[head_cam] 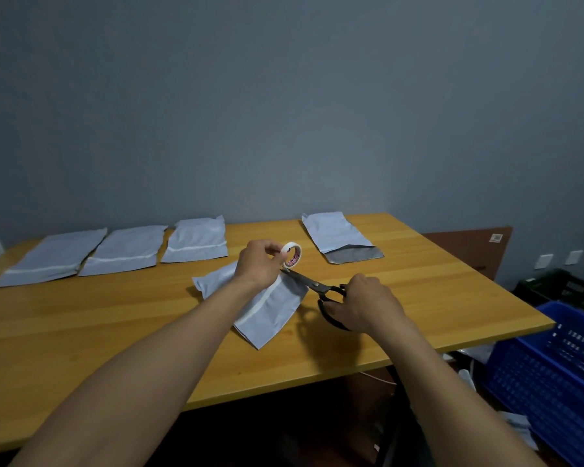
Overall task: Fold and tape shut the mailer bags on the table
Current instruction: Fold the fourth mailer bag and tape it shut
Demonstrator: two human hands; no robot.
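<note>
A grey mailer bag lies folded in the middle of the wooden table, with a white strip of tape across it. My left hand holds a white tape roll just above the bag's far edge. My right hand grips black scissors, whose blades point left toward the tape beside the roll. Three taped mailer bags lie in a row at the back left. One more mailer bag lies at the back right with its flap open.
A blue plastic crate stands on the floor right of the table, with a dark crate behind it. A brown board leans on the grey wall. The table's front edge runs close to me.
</note>
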